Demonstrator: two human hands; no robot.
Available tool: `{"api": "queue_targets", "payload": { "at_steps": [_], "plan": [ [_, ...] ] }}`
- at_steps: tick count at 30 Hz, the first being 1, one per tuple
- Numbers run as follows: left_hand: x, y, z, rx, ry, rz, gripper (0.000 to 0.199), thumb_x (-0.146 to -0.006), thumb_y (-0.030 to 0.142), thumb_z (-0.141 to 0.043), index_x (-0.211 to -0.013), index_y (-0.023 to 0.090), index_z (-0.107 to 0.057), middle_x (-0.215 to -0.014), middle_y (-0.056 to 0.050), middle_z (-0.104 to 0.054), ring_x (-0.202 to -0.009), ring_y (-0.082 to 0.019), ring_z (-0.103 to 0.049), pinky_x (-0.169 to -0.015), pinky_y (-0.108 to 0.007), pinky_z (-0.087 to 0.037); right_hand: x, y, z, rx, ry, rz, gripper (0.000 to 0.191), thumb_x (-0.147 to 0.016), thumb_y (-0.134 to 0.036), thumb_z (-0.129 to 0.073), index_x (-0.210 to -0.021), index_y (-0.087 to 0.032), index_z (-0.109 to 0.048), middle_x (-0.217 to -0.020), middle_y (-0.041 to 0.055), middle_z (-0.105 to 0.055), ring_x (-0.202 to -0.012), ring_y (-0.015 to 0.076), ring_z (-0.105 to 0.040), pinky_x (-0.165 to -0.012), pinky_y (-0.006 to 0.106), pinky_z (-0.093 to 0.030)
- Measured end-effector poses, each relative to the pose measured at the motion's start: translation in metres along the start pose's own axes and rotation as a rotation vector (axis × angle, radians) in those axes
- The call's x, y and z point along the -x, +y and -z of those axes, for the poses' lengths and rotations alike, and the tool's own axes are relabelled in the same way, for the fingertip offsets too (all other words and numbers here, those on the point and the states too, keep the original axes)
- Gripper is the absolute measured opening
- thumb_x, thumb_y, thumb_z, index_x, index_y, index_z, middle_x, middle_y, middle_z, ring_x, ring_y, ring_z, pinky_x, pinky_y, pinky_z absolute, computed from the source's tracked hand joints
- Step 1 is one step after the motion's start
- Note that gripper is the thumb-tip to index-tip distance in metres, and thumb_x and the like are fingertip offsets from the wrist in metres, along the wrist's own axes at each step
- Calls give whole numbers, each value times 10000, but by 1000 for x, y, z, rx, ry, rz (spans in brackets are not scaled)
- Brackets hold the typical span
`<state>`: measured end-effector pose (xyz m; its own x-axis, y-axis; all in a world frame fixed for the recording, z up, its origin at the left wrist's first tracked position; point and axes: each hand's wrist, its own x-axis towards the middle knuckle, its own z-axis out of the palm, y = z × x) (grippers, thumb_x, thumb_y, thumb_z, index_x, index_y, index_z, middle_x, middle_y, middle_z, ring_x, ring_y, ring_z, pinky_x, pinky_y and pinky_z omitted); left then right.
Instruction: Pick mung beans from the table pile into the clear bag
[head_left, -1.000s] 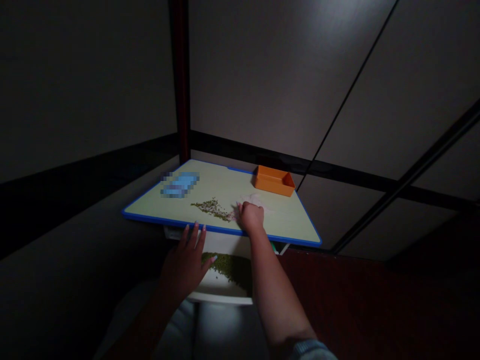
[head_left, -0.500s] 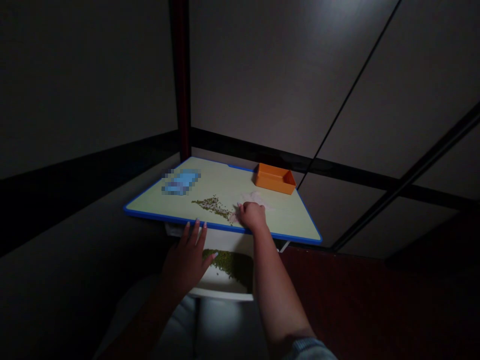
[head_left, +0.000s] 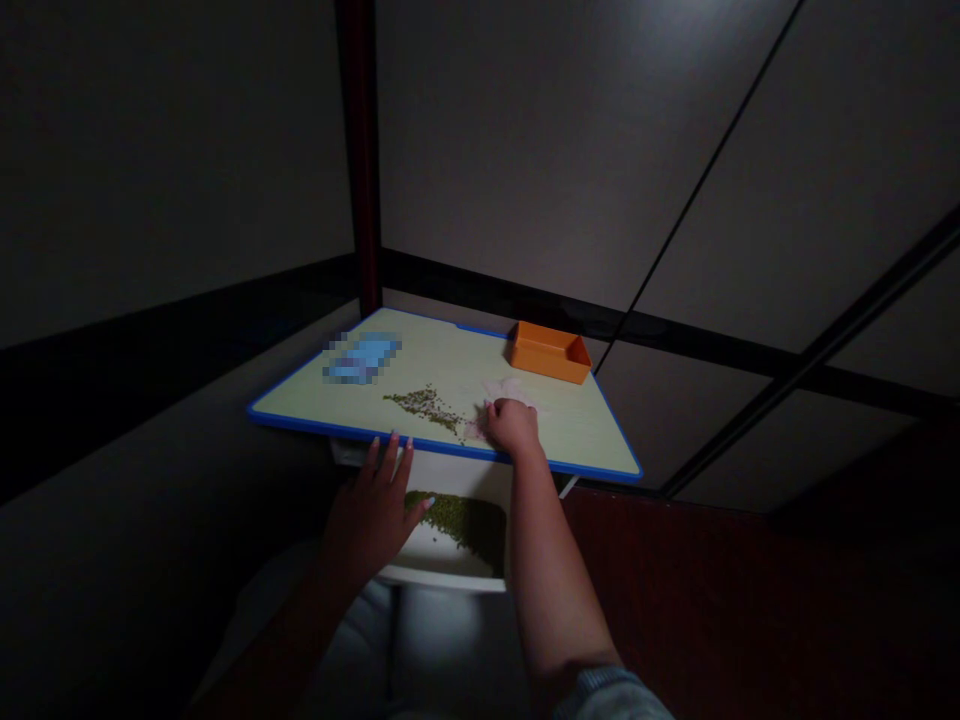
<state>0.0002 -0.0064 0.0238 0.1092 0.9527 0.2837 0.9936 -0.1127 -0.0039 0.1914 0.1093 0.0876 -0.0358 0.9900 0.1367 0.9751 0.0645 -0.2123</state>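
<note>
Grains (head_left: 429,404), tiny, loose, brownish green

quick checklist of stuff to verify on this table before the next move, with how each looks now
1. Left hand free: ok, fingers spread, fingertips by the table's blue edge.
2. Right hand free: cannot tell, it is curled at the pale patch and its palm is hidden.
3. Loose grains in one tight pile: not ok, they are strewn across the tabletop.
4. White container below the near edge open on top: ok, a green heap shows inside.
5. Orange box upright: ok, near the far right corner.
6. Blue item apart from the grains: ok.
</note>
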Motion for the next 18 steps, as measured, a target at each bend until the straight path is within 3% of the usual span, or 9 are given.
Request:
{"api": "queue_targets", "payload": {
  "at_steps": [18],
  "plan": [
    [0,0,-1,0,13,-6,705,-850,487,-389,-1449,135,-270,-1567,-126,-220,-1445,-332,-184,-997,-469,-435,2,-5,1,42,-22,65,427,-954,-404,-340,-954,-177,-702,-1012,133,-712,-991,235,-633,-846,347,-402]
  ]
}}
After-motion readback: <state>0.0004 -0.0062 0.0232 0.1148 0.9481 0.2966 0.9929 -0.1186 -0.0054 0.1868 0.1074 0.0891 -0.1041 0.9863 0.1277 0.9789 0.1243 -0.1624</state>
